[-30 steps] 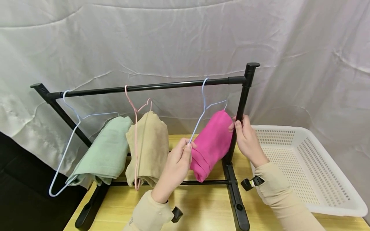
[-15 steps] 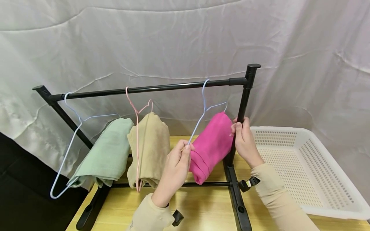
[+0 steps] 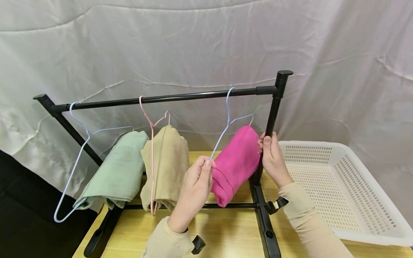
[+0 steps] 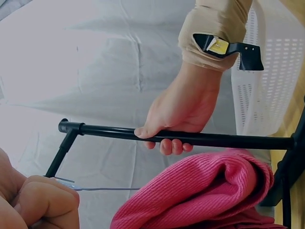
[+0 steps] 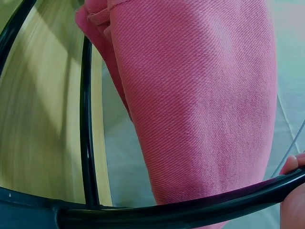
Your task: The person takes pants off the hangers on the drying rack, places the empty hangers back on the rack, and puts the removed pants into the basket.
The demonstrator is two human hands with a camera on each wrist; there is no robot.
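Observation:
My left hand [image 3: 194,188] pinches the near lower end of a light-blue hanger [image 3: 228,111], which hooks over the black rack's top bar [image 3: 193,95]. Over that hanger drapes a folded magenta cloth [image 3: 238,161], apparently trousers or a similar folded garment. My right hand [image 3: 275,161] grips the rack's right upright post [image 3: 272,116], thumb on the near side, fingertips close to the cloth; in the left wrist view its fingers curl round the post [image 4: 219,140]. The right wrist view is mostly filled by the pink cloth [image 5: 200,105], with part of the right hand [image 5: 293,205] at the edge.
A beige cloth [image 3: 171,161] hangs on a pink hanger [image 3: 152,157] mid-rack. Left of it, a pale green cloth [image 3: 116,168] hangs on another blue hanger [image 3: 73,168]. A white perforated basket [image 3: 371,186] stands right of the rack on the wooden table [image 3: 222,233]. Grey curtain [image 3: 193,43] behind.
The right wrist has shifted slightly left while its hand stays on the post. The left hand keeps its pinch on the hanger with hardly any movement. The cloths hang as before.

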